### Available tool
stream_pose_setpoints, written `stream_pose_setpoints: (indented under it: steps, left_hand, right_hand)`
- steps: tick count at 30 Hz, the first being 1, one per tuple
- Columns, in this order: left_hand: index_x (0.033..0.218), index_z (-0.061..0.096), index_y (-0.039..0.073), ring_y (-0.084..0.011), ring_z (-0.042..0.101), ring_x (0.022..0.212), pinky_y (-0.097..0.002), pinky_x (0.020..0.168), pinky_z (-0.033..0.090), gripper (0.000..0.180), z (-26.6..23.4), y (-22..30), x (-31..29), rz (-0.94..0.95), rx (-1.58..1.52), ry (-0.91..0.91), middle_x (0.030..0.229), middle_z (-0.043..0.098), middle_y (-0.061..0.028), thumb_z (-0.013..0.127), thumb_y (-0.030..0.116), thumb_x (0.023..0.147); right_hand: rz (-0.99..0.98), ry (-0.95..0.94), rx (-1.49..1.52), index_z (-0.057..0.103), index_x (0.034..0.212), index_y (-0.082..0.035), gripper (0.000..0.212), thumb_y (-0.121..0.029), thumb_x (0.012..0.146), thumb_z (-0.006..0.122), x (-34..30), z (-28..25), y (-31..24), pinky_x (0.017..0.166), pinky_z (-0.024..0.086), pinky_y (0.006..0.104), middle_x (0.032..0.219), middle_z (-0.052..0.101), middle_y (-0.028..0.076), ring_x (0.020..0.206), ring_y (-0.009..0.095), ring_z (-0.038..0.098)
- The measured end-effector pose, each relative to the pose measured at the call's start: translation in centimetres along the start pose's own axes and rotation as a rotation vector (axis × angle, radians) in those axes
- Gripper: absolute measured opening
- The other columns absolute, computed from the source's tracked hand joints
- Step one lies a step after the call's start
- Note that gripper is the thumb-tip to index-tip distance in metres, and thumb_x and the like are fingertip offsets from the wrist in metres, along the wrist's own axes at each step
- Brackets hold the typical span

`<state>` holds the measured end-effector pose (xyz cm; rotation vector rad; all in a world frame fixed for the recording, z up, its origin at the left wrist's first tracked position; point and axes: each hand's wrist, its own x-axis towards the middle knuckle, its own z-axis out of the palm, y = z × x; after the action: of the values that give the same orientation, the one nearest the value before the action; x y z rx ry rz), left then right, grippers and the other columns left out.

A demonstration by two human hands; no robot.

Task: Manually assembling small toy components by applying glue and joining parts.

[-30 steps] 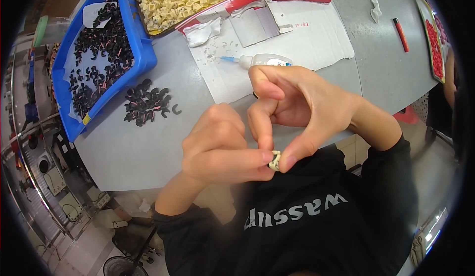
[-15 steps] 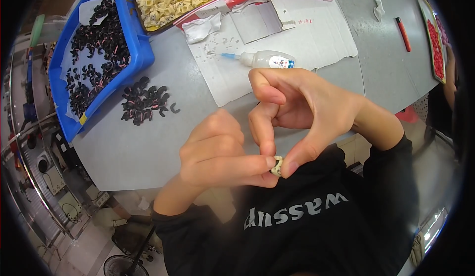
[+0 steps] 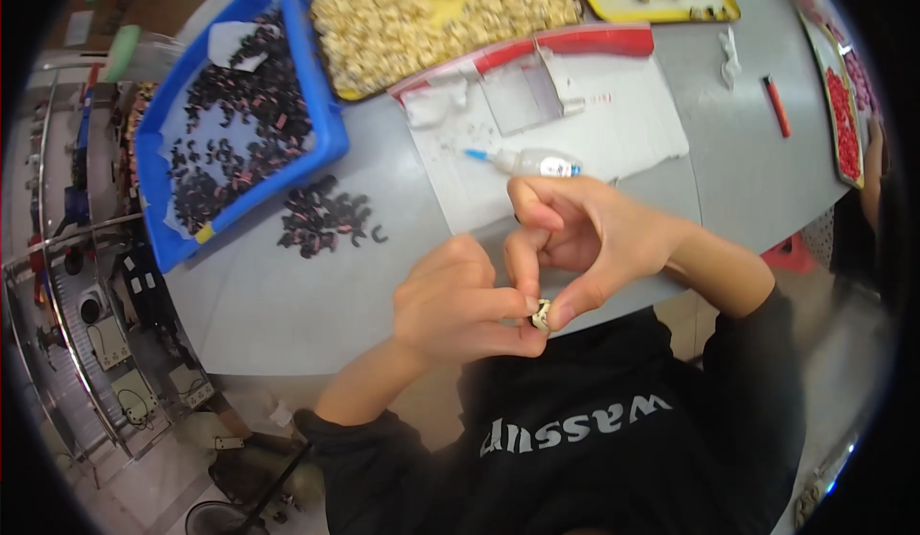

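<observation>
A small cream-coloured piece with dark markings [image 3: 543, 318] sits between my hands in front of my chest. My right hand [image 3: 613, 243] pinches it between the thumb and a finger, with its other fingers curled above. Closed against the piece's left side, my left hand [image 3: 455, 305] presses with thumb and fingertip; a dark bit shows at that contact, too small to make out. Left of my hands, a heap of black curved pieces with pink parts [image 3: 324, 219] lies on the grey table [image 3: 259, 314]. Beyond my hands lies a clear squeeze bottle with a blue tip [image 3: 527, 162].
At the left a blue bin [image 3: 328, 132] holds many black curved pieces. A tray of cream pieces [image 3: 374, 27] and a yellow-rimmed tray [image 3: 652, 19] stand at the back. White cardboard [image 3: 632, 132] lies under the bottle. A red stick-shaped item [image 3: 777, 106] lies at right.
The view has shifted, so the table and bins appear further right and lower. My hands stay together on the cream piece, which looks slightly turned.
</observation>
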<state>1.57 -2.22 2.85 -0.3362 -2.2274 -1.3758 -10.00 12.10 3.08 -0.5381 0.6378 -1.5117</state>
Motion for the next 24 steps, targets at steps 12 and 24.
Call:
stream_pose_setpoints:
  steps: [12,24]
  left_hand:
    - [0.076,0.060,0.012,-0.0049,0.034,0.049,-0.0189,0.043,0.024,0.031,0.8,0.2,-0.9,-0.024,-0.089,0.197,0.059,0.040,0.0032,0.073,0.000,0.051]
    - [0.084,0.056,0.008,-0.0052,0.037,0.052,-0.0188,0.050,0.030,0.032,1.0,-0.6,0.6,-0.131,-0.237,0.131,0.063,0.048,0.0018,0.070,-0.002,0.057]
  right_hand:
    - [0.076,0.092,-0.113,0.048,0.093,-0.002,0.019,-0.008,0.079,0.060,-0.8,1.2,0.3,0.086,0.041,0.0314,0.096,0.057,0.012,0.095,0.019,0.054]
    - [-0.022,0.057,-0.279,0.060,0.099,-0.001,0.026,-0.022,0.088,0.050,-1.0,0.6,-0.4,0.077,0.039,0.0223,0.099,0.058,0.003,0.089,0.008,0.050]
